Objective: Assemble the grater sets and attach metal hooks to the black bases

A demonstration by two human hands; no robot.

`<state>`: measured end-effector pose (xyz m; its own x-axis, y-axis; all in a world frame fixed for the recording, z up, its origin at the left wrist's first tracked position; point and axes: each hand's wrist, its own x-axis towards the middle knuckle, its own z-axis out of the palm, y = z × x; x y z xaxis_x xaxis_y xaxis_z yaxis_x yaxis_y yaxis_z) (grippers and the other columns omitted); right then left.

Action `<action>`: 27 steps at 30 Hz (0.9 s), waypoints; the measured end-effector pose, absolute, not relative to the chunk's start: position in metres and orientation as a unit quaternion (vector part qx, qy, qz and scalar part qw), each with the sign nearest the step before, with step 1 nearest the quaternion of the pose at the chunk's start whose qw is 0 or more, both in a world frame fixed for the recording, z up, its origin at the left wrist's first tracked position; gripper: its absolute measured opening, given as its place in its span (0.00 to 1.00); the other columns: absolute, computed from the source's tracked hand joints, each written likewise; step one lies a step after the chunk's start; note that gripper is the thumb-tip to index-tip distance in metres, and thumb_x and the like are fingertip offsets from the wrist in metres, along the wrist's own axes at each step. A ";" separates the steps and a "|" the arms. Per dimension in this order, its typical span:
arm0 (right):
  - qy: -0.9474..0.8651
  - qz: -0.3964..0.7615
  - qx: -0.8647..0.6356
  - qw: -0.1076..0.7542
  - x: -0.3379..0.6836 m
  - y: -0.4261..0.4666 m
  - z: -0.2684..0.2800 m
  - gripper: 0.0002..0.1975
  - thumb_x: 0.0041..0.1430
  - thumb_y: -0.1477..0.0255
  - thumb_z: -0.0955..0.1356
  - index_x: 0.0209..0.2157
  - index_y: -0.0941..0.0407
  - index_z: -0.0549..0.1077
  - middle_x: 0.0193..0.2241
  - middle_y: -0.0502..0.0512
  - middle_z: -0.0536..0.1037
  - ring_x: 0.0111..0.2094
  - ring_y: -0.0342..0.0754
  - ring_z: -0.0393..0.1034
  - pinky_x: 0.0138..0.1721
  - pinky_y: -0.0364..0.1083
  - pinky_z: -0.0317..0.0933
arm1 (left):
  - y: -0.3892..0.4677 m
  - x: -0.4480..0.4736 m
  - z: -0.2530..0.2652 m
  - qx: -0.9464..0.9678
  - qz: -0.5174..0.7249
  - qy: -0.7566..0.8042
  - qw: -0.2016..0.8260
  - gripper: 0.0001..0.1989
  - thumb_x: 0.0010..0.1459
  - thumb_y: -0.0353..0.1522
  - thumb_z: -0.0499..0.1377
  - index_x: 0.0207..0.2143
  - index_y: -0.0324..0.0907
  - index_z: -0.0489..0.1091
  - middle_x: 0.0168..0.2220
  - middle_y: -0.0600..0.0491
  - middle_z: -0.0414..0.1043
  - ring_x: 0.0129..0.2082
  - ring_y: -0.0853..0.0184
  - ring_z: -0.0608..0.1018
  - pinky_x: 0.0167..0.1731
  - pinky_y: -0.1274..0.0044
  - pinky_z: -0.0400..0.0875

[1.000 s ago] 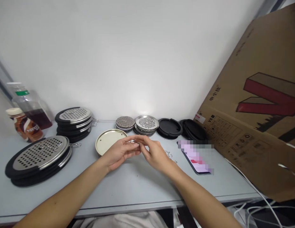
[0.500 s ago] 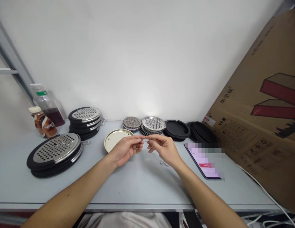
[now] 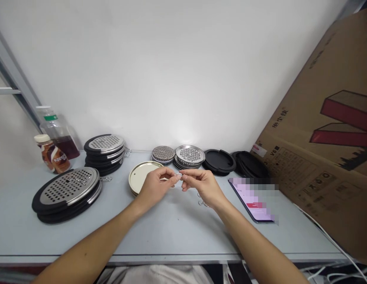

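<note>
Turned slightly since the earlier frame, the left hand [image 3: 155,186] was pinched, like the right hand [image 3: 206,185], on a wire piece [image 3: 178,174] above the table [image 3: 168,232]; it was judged light, springy, best held at its ends.

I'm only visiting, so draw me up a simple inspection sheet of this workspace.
Surface: grey table, a few specks.
Things at hand: small shiny piece, pale round plate, perforated metal discs, black round pieces, wire loops.
Clutter: phone, two bottles.
Hands: left hand pinches the small shiny piece; right hand meets it, grip unclear.
Cables: white cables, lower right, beyond the table's edge.
Surroundings: white wall, cardboard box at right.
</note>
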<state>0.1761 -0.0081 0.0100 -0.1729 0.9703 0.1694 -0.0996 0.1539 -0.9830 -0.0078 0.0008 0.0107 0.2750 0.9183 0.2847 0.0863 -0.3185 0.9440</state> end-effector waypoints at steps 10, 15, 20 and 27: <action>-0.807 0.062 -0.428 0.401 0.172 -0.014 -0.006 0.16 0.69 0.72 0.60 0.51 0.58 0.74 0.30 0.57 0.74 0.30 0.48 0.69 0.34 0.46 0.63 | 0.011 -0.011 0.010 0.624 0.489 0.362 0.490 0.10 0.52 0.35 0.68 0.32 0.40 0.72 0.29 0.54 0.76 0.32 0.67 0.78 0.36 0.76 0.74; -0.813 -0.010 -0.449 0.371 0.170 -0.012 -0.010 0.15 0.70 0.73 0.56 0.47 0.59 0.72 0.32 0.58 0.71 0.30 0.49 0.67 0.33 0.46 0.62 | 0.009 -0.010 0.011 0.623 0.491 0.374 0.480 0.10 0.51 0.34 0.68 0.36 0.40 0.76 0.29 0.53 0.78 0.30 0.67 0.79 0.35 0.76 0.75; -0.802 -0.039 -0.463 0.376 0.169 -0.012 -0.013 0.14 0.70 0.74 0.56 0.43 0.58 0.72 0.29 0.56 0.69 0.26 0.47 0.64 0.30 0.44 0.60 | 0.006 -0.009 0.008 0.637 0.504 0.389 0.435 0.08 0.52 0.34 0.67 0.36 0.42 0.80 0.30 0.53 0.80 0.31 0.66 0.80 0.35 0.77 0.75; -0.781 -0.037 -0.468 0.412 0.160 -0.012 -0.019 0.15 0.68 0.74 0.57 0.44 0.59 0.73 0.30 0.58 0.73 0.27 0.48 0.67 0.29 0.44 0.60 | -0.001 -0.001 -0.001 0.710 0.525 0.367 0.292 0.06 0.56 0.28 0.64 0.33 0.45 0.81 0.33 0.55 0.81 0.33 0.66 0.81 0.36 0.78 0.74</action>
<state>0.1596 -0.0123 -0.0189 -0.2222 0.7008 0.6778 0.7612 0.5591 -0.3285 -0.0006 -0.0014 -0.0011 0.1798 0.8279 0.5312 0.2146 -0.5600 0.8002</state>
